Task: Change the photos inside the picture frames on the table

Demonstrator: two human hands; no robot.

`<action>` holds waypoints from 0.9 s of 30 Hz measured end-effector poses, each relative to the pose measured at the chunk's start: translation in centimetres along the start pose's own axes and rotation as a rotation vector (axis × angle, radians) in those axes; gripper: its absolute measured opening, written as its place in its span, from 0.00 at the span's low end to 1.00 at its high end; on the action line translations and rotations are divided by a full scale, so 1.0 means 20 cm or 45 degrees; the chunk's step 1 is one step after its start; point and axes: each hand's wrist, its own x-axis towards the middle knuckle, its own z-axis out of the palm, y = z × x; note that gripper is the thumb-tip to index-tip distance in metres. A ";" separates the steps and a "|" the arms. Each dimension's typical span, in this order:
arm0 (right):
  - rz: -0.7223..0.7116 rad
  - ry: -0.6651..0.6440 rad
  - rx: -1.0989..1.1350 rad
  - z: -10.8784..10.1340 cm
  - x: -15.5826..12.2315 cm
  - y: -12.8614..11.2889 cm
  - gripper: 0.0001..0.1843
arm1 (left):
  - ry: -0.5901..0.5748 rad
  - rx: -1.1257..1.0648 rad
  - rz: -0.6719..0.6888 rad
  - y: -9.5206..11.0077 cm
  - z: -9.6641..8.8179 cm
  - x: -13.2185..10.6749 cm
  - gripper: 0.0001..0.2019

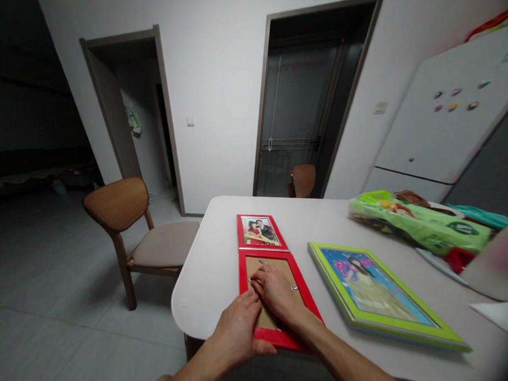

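Face down on the white table lies a red picture frame (pixel 306 295), its brown backing board (pixel 282 266) showing. My left hand (pixel 237 326) grips its near left corner, with the thumb along the front edge. My right hand (pixel 275 291) reaches across the board, fingers bent and pressed together at a small metal clip (pixel 250 280) on the left side. Another metal clip (pixel 294 287) shows on the right side, and one more at the top (pixel 262 262). Touching the far edge is a second red frame (pixel 283 236), face up with a photo of two people.
A lime-green picture frame (pixel 334 288) with a photo lies to the right on the table (pixel 210 255). Green plastic packages (pixel 436 222) lie at the back right. A wooden chair (pixel 115 205) stands left of the table, another chair (pixel 303 180) behind it. A white fridge (pixel 431 135) stands at right.
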 end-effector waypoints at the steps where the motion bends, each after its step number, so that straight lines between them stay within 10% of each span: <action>1: 0.026 0.017 0.010 0.01 0.01 0.00 0.13 | -0.006 0.004 -0.010 0.00 0.00 0.00 0.36; 9: -0.096 -0.064 0.108 0.02 0.03 0.01 0.14 | -0.023 0.006 -0.025 -0.01 0.00 0.00 0.38; 19: 0.437 0.129 0.015 0.07 0.20 0.21 0.13 | -0.095 0.077 -0.176 0.03 0.01 -0.02 0.33; 27: 0.472 0.206 0.097 0.02 0.23 0.23 0.13 | -0.178 0.093 -0.209 0.11 -0.02 0.00 0.37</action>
